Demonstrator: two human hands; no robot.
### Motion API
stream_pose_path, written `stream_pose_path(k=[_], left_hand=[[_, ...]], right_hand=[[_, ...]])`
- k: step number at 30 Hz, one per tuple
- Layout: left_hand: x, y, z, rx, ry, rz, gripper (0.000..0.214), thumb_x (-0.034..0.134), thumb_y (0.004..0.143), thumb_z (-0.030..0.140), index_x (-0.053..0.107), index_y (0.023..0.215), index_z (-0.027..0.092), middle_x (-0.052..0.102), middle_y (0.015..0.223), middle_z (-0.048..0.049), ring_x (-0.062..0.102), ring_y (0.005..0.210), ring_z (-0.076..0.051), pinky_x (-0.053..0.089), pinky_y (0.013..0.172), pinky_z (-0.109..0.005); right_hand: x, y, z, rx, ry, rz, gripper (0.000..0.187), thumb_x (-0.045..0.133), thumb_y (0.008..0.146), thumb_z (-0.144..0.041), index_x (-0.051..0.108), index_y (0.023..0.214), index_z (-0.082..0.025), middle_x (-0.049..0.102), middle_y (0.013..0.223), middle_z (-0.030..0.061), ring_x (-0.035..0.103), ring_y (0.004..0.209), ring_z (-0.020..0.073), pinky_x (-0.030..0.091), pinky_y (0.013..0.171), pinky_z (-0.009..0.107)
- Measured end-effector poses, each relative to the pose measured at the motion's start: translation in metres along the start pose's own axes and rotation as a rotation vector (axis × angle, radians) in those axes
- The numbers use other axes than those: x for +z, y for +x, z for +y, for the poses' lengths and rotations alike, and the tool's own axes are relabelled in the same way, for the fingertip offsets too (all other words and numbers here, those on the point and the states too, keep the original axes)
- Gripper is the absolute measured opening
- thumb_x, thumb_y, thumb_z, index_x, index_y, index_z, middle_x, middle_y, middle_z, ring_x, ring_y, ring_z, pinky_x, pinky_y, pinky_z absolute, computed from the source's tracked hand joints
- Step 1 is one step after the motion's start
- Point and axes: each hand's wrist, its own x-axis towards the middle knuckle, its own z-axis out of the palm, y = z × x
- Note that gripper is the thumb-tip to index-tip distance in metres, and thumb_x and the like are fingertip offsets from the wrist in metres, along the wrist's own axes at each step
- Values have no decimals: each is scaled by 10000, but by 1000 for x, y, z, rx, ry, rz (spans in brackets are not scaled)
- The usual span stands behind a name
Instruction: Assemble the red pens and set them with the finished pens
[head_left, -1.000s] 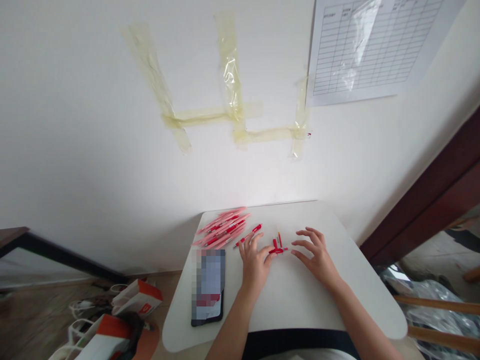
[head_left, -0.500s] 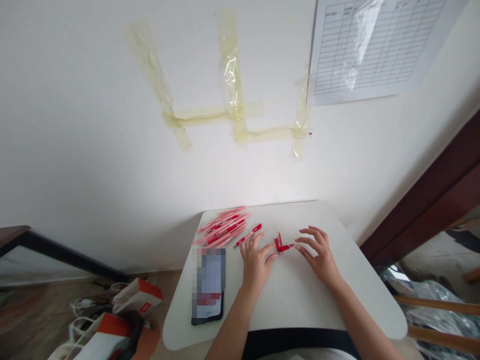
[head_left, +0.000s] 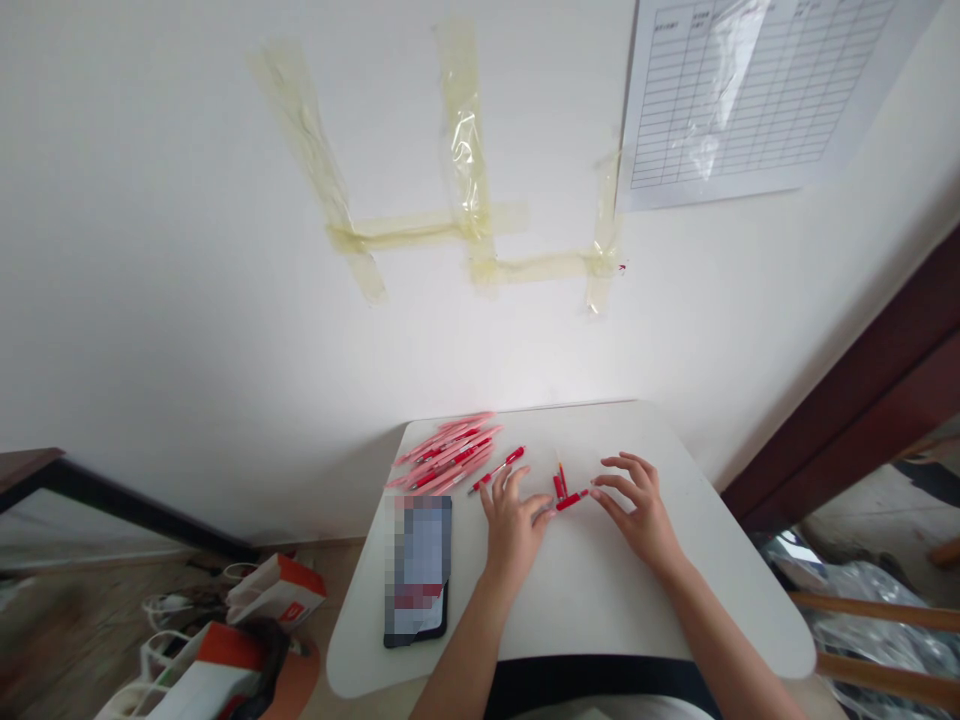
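Observation:
Several red pen parts lie close together on the white table (head_left: 667, 600) between my hands. One short red barrel piece (head_left: 574, 500) slants from near my left thumb toward my right fingertips. Above its left end are a second red pen piece (head_left: 558, 487) and a thin ink refill (head_left: 562, 470). My left hand (head_left: 516, 520) is open, fingers curved and apart, its thumb beside the barrel piece. My right hand (head_left: 637, 510) is also open, thumb and index tips close to the barrel's right end. Whether either thumb touches it is hard to tell. Left of my left hand lies a whole red pen (head_left: 497, 471).
A pile of red and pink-wrapped pens (head_left: 450, 455) is at the table's back left. In front of it lies a phone (head_left: 420, 570), partly blurred out. Paper bags (head_left: 277, 595) stand on the floor at left. A wall (head_left: 525, 350) borders the table's back.
The loose red pen pieces have shifted slightly, the barrel piece and the second piece moving a little to the right. Both hands stay nearly still.

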Motion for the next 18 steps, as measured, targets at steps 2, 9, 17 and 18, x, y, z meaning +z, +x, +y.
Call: stream_pose_path(k=[2, 9, 17, 18], left_hand=[[-1, 0, 1, 5, 7, -7, 173, 779, 787, 245, 788, 920, 357, 566, 1413, -39, 401, 1393, -366, 221, 1147, -737], [-3, 0, 2, -3, -3, -22, 151, 771, 794, 231, 785, 901, 336, 564, 1412, -39, 406, 1389, -351, 235, 1162, -705], [-3, 1, 2, -4, -11, -10, 136, 778, 787, 224, 781, 888, 316, 564, 1412, -45, 424, 1374, -344, 242, 1160, -696], [-4, 0, 2, 2, -10, -7, 146, 779, 785, 220, 782, 891, 320, 567, 1409, -45, 425, 1373, -342, 247, 1160, -693]], right_hand=[[0, 0, 0, -2, 2, -12, 170, 610, 945, -436, 721, 998, -319, 622, 1245, 82, 446, 1314, 329, 499, 1010, 573], [0, 1, -1, -13, 16, -91, 175, 593, 958, -405, 712, 1069, -340, 618, 1262, 64, 427, 1335, 308, 484, 1046, 554], [2, -1, 4, -13, -17, -140, 231, 634, 927, -443, 673, 1117, -318, 618, 1274, 73, 444, 1324, 314, 484, 1041, 558], [3, -2, 5, -14, -27, -142, 260, 639, 923, -447, 663, 1146, -315, 620, 1271, 78, 452, 1316, 317, 484, 1038, 563]])
